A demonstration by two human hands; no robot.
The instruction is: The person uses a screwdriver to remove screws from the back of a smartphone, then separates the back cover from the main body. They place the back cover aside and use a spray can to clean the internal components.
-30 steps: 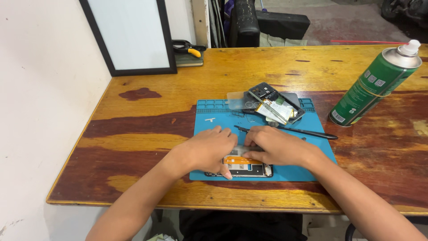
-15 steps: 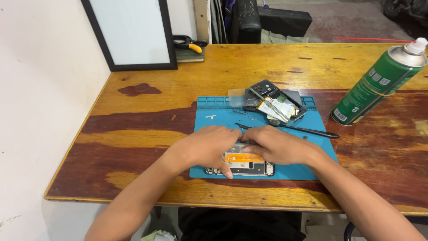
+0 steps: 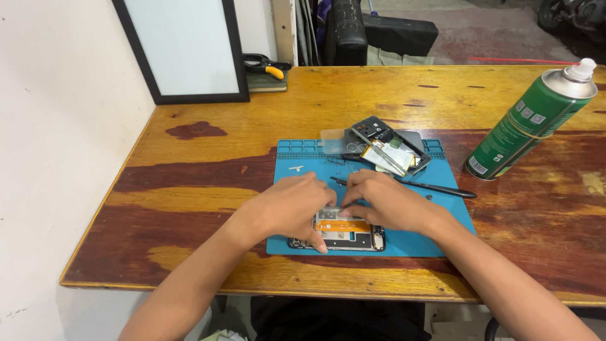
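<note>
Head view, opened phone: an opened phone [image 3: 344, 231] with an orange strip across its middle lies flat at the near edge of the blue work mat [image 3: 297, 165], right under both hands.
Head view, left hand: the left hand [image 3: 291, 205] is down over the phone's left half, fingers curled and pressing on it, thumb tip at the near edge; whether it grips anything small, I cannot tell.
Head view, right hand: the right hand [image 3: 386, 202] covers the phone's right half, fingertips meeting the left hand's at the phone's far edge, bent and pressing, not clenched around a tool.
Head view, on the mat: a black pen-like tool [image 3: 435, 187] lies just beyond the right hand; farther off, a second phone body [image 3: 390, 145] sits tilted.
Head view, table: wooden table [image 3: 208, 183] under it all, a green spray can [image 3: 531, 124] to the right, a black-framed panel [image 3: 183, 47] far left, yellow-handled pliers [image 3: 268, 65] beside it.
</note>
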